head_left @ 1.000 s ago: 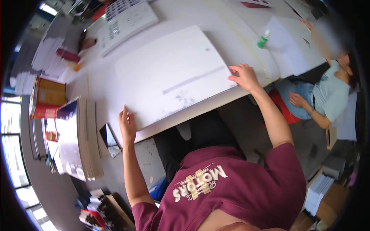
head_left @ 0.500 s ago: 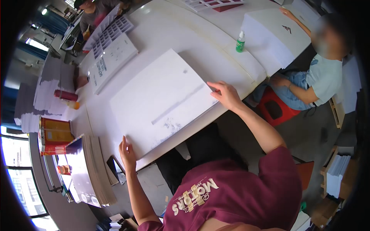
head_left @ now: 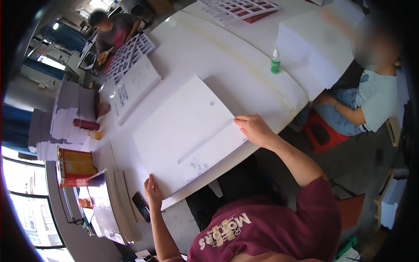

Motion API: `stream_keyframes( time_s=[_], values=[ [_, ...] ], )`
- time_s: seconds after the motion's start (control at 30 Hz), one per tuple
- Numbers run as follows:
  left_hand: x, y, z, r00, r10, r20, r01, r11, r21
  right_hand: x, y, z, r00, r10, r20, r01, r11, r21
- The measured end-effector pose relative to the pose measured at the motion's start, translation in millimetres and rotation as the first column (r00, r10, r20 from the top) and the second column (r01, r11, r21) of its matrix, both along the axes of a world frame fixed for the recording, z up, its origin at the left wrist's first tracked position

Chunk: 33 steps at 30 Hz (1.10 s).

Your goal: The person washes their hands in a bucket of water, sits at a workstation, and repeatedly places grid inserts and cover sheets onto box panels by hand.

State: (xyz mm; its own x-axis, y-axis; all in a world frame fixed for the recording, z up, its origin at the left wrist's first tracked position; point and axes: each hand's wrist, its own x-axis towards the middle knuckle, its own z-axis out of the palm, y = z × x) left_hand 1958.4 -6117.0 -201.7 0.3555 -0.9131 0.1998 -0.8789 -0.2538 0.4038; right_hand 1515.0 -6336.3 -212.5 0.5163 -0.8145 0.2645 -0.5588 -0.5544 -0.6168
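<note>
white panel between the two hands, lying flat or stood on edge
Lying flat: the white panel shows its broad face upward on the table, with the left hand and right hand at its near corners.

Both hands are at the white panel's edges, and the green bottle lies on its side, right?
Not quite: the green bottle stands upright, as the head view shows. The left hand and right hand are at the edges of the white panel.

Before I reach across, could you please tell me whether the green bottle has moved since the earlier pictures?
No; against the table corner, the green bottle stands in the same place; only the view shifted.
</note>
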Motion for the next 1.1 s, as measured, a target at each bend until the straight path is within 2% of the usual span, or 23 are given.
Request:
stream_keyframes(
  time_s=[0.03, 0.07, 0.1, 0.13, 0.23, 0.27, 0.33, 0.43, 0.53, 0.57, 0.63, 0.67, 0.7, 0.73, 0.83, 0.9, 1.0, 1.07, 1.1],
  values=[
    [5, 1, -4, 0.998, -0.043, 0.042, 0.044, 0.999, -0.018, 2, -3, 6, 0.999, 0.013, -0.029, -0.012, 0.999, 0.048],
    [7, 1, -6, 1.000, -0.008, -0.002, 0.008, 1.000, 0.017, -2, -10, 16, 0.998, 0.007, -0.068, -0.001, 0.996, 0.086],
    [20, 4, -21, 0.992, -0.053, -0.119, 0.047, 0.998, -0.048, -2, -18, 22, 0.992, 0.008, -0.125, 0.005, 0.994, 0.110],
    [18, 3, -17, 0.983, -0.034, -0.178, 0.032, 0.999, -0.013, 2, -29, 25, 0.984, 0.011, -0.178, 0.015, 0.990, 0.140],
    [17, 1, -14, 0.990, -0.010, -0.143, 0.011, 1.000, 0.009, 27, -74, 25, 0.996, -0.063, -0.062, 0.067, 0.995, 0.068],
    [32, 2, -25, 0.995, -0.075, -0.060, 0.074, 0.997, -0.021, 40, -91, 22, 0.997, -0.072, 0.003, 0.072, 0.996, 0.060],
    [31, 3, -22, 0.995, -0.068, -0.077, 0.069, 0.998, 0.012, 66, -124, 21, 0.997, -0.066, -0.034, 0.067, 0.997, 0.027],
    [34, 5, -22, 0.992, -0.026, -0.122, 0.032, 0.998, 0.047, 101, -151, 21, 0.983, -0.174, -0.066, 0.167, 0.981, -0.099],
    [57, 4, -44, 0.951, -0.128, 0.281, 0.124, 0.992, 0.033, 114, -169, 23, 0.936, -0.200, -0.291, 0.133, 0.963, -0.235],
    [56, 7, -46, 0.935, -0.145, 0.325, 0.153, 0.988, 0.000, 116, -173, 20, 0.945, -0.202, -0.258, 0.128, 0.953, -0.276],
    [69, 11, -70, 0.962, -0.158, 0.222, 0.191, 0.972, -0.136, 119, -180, 8, 0.961, -0.197, -0.192, 0.121, 0.929, -0.351],
    [80, 14, -88, 0.971, -0.169, 0.170, 0.203, 0.957, -0.207, 121, -185, 9, 0.951, -0.192, -0.243, 0.090, 0.923, -0.375],
    [103, 14, -100, 0.915, -0.280, 0.291, 0.337, 0.927, -0.167, 125, -188, 11, 0.938, -0.186, -0.292, 0.059, 0.918, -0.393],
    [102, 11, -101, 0.922, -0.264, 0.284, 0.317, 0.934, -0.161, 127, -190, 10, 0.924, -0.179, -0.339, 0.026, 0.912, -0.409],
    [97, 12, -100, 0.942, -0.199, 0.270, 0.243, 0.960, -0.138, 128, -194, 7, 0.955, -0.101, -0.280, -0.049, 0.874, -0.484],
    [89, 22, -98, 0.956, -0.137, 0.259, 0.172, 0.978, -0.118, 128, -195, 12, 0.942, -0.081, -0.325, -0.067, 0.905, -0.420],
    [28, 6, -24, 0.996, -0.014, -0.086, 0.016, 1.000, 0.022, 132, -197, 17, 0.911, -0.075, -0.406, -0.096, 0.918, -0.385],
    [8, 2, -6, 0.987, 0.011, -0.158, -0.011, 1.000, 0.000, 135, -201, 10, 0.933, -0.096, -0.347, -0.062, 0.905, -0.420],
    [2, 2, -1, 0.977, 0.023, -0.210, -0.029, 0.999, -0.027, 136, -204, 8, 0.921, -0.096, -0.378, -0.071, 0.913, -0.403]
  ],
)
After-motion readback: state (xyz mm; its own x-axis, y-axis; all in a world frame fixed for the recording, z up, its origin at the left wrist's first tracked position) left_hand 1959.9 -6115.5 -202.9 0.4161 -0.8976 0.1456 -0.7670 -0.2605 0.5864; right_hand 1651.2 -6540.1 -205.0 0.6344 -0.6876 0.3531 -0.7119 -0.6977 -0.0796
